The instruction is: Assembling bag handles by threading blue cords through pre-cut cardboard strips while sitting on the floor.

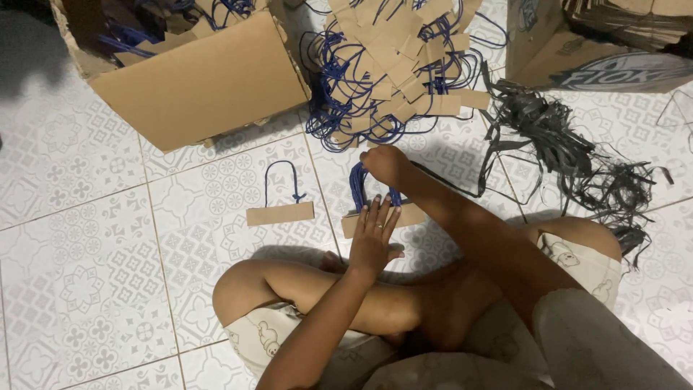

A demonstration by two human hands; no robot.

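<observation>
On patterned floor tile before crossed legs: left hand (374,235) flat, fingers spread, pressing brown card strip (410,215) of stacked handles. Right hand (384,163) closed around blue cord loops (357,186) rising from same stack. Left of it, single handle (280,211): flat card rectangle, thin cord arch. Far: heaped handle pile (393,65), open cardboard box (195,79). Right: tangled black plastic strapping (570,152).

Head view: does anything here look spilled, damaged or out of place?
Yes. A tangled clump of black strips sprawls loose over the tiled floor by the right-hand box, and the left cardboard box has ragged, torn edges. One finished handle piece lies alone, apart from the pile.
</observation>
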